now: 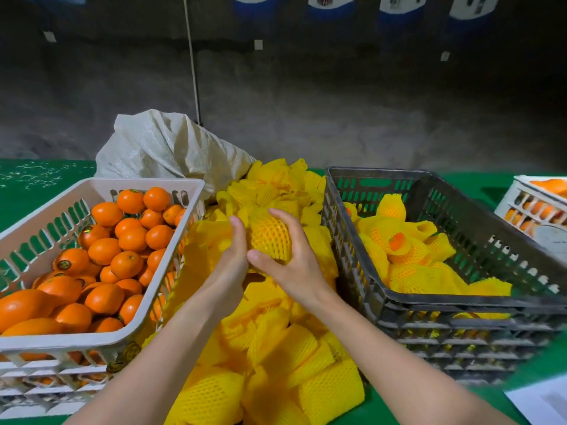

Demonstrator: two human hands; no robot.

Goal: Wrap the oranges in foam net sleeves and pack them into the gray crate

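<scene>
1. Head view: three crates stood on the green table (18, 204): one gray crate (429, 299) and two white, the left white crate (101, 338) and the far-right white crate (527, 204).
2. The left hand (233, 259) and the right hand (291, 271) together clasped one sleeved orange (271, 240) above the sleeve pile (276, 348), between the left white crate and the gray crate.
3. The gray crate held several wrapped oranges (399, 240), too overlapped to count.
4. The left white crate held over thirty bare oranges (104, 250).
5. One woven sack (159, 148) lay behind.

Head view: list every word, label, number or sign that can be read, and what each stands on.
Nothing can be read.
Round dark stickers on the oranges in the white crate: too small.
White-and-blue signs on the back wall: cut off and blurred.
White marks on the green table: illegible.
</scene>
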